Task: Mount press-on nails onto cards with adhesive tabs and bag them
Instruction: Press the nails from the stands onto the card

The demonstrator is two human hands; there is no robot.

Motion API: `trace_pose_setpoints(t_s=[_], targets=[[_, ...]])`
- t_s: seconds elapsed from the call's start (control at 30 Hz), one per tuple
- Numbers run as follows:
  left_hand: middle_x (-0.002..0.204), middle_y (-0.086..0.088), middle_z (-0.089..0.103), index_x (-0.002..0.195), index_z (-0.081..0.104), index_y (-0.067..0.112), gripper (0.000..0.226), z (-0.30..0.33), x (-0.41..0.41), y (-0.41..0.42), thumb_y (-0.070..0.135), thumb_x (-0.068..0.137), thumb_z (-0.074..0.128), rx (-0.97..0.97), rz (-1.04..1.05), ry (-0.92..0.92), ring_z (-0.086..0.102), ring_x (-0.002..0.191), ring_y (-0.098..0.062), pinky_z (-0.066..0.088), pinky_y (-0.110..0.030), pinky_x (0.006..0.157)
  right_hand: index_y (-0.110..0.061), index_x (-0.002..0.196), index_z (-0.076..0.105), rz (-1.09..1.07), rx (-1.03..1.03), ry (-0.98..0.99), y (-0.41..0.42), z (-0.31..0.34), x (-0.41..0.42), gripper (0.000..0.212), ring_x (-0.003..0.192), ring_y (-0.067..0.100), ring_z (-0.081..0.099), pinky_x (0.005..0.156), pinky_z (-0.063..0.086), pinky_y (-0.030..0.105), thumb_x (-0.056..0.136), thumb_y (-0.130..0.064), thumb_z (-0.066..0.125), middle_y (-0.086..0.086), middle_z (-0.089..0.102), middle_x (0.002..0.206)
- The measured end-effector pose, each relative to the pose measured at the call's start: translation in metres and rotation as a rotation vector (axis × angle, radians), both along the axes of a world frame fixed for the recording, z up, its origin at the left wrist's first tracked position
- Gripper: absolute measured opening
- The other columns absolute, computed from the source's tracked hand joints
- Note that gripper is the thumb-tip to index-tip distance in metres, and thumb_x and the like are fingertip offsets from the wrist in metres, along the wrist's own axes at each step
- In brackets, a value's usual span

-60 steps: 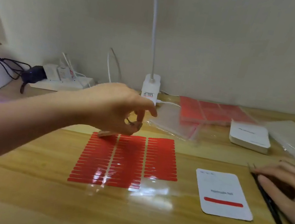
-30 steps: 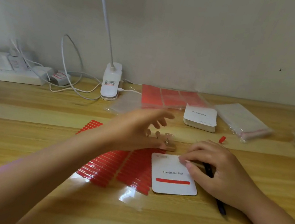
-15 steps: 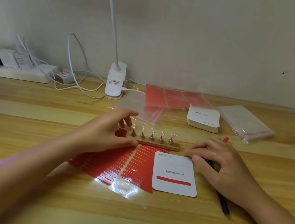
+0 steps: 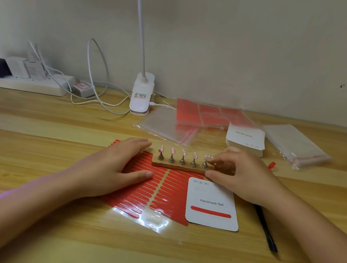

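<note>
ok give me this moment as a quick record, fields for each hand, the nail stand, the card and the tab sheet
left hand: rests flat on the tab sheet, fingertips by the stand's left end
right hand: fingers at the rightmost nail, thumb against the stand's right end
nail stand: wooden strip with five metal holders, a pink nail on each, upright
card: white, reads Handmade Nail, one red strip on it, overlaps the sheet's right edge
tab sheet: clear backing, rows of red tabs, flat on the table
</note>
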State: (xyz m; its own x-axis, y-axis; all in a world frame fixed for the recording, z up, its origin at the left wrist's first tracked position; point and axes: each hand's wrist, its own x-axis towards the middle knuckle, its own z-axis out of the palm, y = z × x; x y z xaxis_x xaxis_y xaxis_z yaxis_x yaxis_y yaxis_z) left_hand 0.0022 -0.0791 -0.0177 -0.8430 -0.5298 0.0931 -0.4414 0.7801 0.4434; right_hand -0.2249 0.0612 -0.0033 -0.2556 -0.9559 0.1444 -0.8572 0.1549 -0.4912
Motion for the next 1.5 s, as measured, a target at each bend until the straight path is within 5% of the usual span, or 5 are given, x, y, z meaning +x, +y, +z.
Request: trace_pose_setpoints(t_s=[0.3,0.5,0.63,1.0,1.5], targets=[[0.150,0.017,0.020,0.141,0.028,0.034,0.089,-0.001,0.030,-0.016,0.075,0.062,0.032,-0.016,0.081,-0.021,0.018,0.134,0.002,0.018,-0.023,0.110,-0.024,0.111,0.066,0.010,0.010,-0.059,0.009,0.003,-0.013,0.031,0.077,-0.015,0.049,0.069,0.036,0.001,0.081,-0.028,0.068,-0.020,0.054,0.088],[0.141,0.009,0.035,0.134,0.042,0.026,0.065,0.005,0.045,-0.028,0.048,0.075,0.054,-0.027,0.121,0.015,0.030,0.129,-0.007,0.023,-0.025,0.107,-0.030,0.113,0.063,-0.028,-0.004,-0.060,0.016,-0.001,-0.017,0.031,0.077,-0.019,0.046,0.067,0.035,0.001,0.082,-0.029,0.067,-0.019,0.054,0.090],[0.129,0.011,0.045,0.129,0.043,0.028,0.050,0.014,0.035,-0.027,0.019,0.084,0.064,-0.035,0.091,0.101,0.038,0.114,0.000,0.025,-0.002,0.089,-0.030,0.111,0.064,-0.054,-0.015,-0.062,0.016,-0.004,-0.016,0.031,0.078,-0.012,0.048,0.067,0.035,0.000,0.081,-0.031,0.068,-0.018,0.054,0.091],[0.096,0.014,0.054,0.118,0.051,0.028,0.051,0.016,-0.061,0.016,0.032,0.073,0.075,0.115,-0.053,0.159,0.052,0.090,-0.001,0.041,-0.010,0.077,-0.027,0.105,0.067,-0.122,-0.169,-0.181,0.021,-0.014,-0.009,0.023,0.089,-0.002,0.051,0.069,0.034,0.004,0.082,-0.029,0.065,-0.017,0.055,0.094],[0.078,0.019,0.052,0.081,0.054,0.038,0.025,0.010,-0.091,0.021,0.028,0.074,0.076,0.131,-0.082,0.203,0.047,0.070,0.007,0.035,-0.003,0.061,-0.023,0.084,0.070,-0.190,-0.263,-0.303,0.016,-0.013,-0.011,0.009,0.072,0.003,0.052,0.064,0.037,0.006,0.079,-0.016,0.071,-0.008,0.057,0.085]])
